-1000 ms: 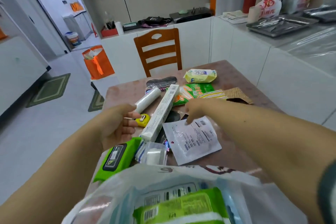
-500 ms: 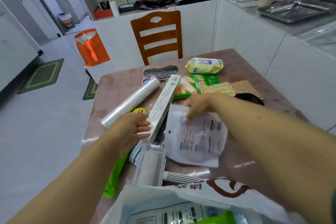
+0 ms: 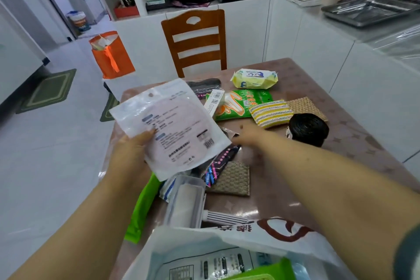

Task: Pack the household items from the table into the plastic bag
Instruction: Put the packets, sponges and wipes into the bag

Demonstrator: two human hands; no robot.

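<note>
head-worn view, angled down, near table (image 3: 341, 102)

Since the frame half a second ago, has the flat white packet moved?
Yes. The white packet lay flat on the table under the right hand; now the left hand holds it raised, left of the green glove pack.

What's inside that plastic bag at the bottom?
Inside the plastic bag a white printed packet and a green pack show. Anything beneath them is covered or out of frame.

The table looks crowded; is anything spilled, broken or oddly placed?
Nothing spilled or visibly damaged. The green pack overhangs the table edge beside the left hand, which holds a white packet; packages are jumbled.
</note>
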